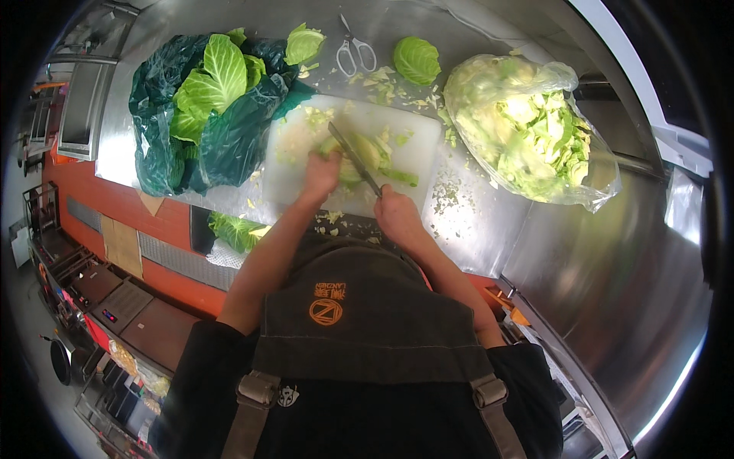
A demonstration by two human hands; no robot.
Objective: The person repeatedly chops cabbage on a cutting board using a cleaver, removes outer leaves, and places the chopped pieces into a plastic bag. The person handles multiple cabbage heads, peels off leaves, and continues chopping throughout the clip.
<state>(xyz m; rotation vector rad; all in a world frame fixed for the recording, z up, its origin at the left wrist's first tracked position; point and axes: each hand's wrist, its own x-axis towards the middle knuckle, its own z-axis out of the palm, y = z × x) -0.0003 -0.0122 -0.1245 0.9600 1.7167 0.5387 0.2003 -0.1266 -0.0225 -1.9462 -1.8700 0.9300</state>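
Note:
My right hand (397,213) grips the handle of a kitchen knife (353,156), its blade slanting up and left over a piece of cabbage (370,150) on a white cutting board (413,123). My left hand (323,173) rests at the left side of that cabbage, fingertips against it; how firmly it holds is partly hidden. Cut bits lie around on the board. To the left, a dark green plastic bag (232,152) holds cabbage with large outer leaves (215,83). On the right, a clear plastic bag (470,103) is full of chopped cabbage (542,135).
Behind the board on the steel table (476,229) lie white-handled scissors (356,54), a cabbage head (417,60) and a cabbage piece (304,44). Scraps are scattered about the board. More cabbage leaves (235,230) are below the table's front edge at left. A steel wall stands at right.

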